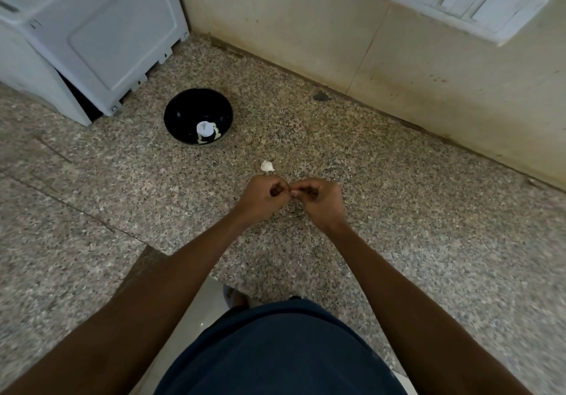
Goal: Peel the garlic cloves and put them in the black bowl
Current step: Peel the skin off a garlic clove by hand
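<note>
**Peeling under way: some garlic in the bowl, one clove waiting**

The speckled stone desk [398, 226] is broad and mostly bare, bounded at the back by the wall [306, 26] and at the far left by a white appliance [92, 36]; its near edge falls away just in front of the person's body. There is ample open room between the hands and the bowl, with nothing in the way.

The black bowl [183, 109] sits back and left, close to the appliance, already holding a few pale pieces, probably peeled garlic [205, 131].

The left hand [263, 195] and right hand [318, 198] meet fingertip to fingertip, curled and pinching at something small between them, likely a clove being skinned, though it is hidden.

One loose clove [267, 166] lies just beyond the hands, seemingly unpeeled, so work remains.
</note>
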